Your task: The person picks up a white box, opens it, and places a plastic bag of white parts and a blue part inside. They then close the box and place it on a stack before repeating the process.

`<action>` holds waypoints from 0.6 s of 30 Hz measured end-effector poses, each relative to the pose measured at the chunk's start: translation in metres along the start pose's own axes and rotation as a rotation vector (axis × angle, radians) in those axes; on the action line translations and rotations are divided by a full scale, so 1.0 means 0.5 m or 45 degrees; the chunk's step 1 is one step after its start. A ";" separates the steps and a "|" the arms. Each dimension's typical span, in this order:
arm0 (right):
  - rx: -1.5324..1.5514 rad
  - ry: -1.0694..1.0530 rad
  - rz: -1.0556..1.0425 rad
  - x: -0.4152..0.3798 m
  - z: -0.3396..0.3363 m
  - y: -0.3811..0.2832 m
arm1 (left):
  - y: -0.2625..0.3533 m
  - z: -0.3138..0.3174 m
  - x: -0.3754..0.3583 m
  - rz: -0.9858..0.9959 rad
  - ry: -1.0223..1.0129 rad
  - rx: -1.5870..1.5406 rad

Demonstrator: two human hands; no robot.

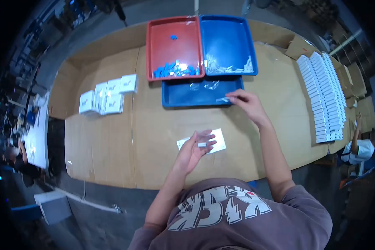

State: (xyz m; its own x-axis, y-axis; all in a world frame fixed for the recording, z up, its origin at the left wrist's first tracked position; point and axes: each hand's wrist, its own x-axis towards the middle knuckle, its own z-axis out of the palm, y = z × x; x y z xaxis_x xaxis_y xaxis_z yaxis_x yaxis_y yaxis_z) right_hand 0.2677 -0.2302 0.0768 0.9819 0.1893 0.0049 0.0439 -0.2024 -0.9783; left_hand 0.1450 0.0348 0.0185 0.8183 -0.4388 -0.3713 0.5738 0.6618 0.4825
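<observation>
My left hand is over the cardboard table top, its fingers curled around what looks like a clear plastic piece, partly hidden by the fingers. Beneath and beside it lies a flat white sheet or opened box. My right hand is at the front right corner of the shallow blue tray. Thumb and fingers pinch a small, thin whitish strip; its exact kind is too small to make out. Small clear plastic pieces lie in that tray.
Behind stand a red tray with small blue pieces and a blue tray with whitish strips. White boxes sit left; long stacks of white boxes stand right. Other people are at both sides.
</observation>
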 end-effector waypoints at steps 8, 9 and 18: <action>-0.148 -0.228 0.249 -0.141 0.072 -0.042 | -0.004 0.010 -0.002 -0.059 -0.006 0.105; -0.168 -0.281 0.193 -0.138 0.075 -0.046 | -0.005 0.013 -0.002 -0.067 -0.015 0.107; -0.188 -0.653 -0.213 -0.090 0.122 -0.022 | -0.011 0.008 -0.013 -0.045 0.045 0.144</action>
State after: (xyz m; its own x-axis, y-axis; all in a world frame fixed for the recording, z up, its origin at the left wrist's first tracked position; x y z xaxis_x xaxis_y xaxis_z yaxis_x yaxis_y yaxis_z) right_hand 0.2119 -0.1781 0.0750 0.7455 0.6662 0.0200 0.2529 -0.2551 -0.9333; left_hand 0.1366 0.0315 0.0216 0.7970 -0.4377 -0.4161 0.6039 0.5727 0.5544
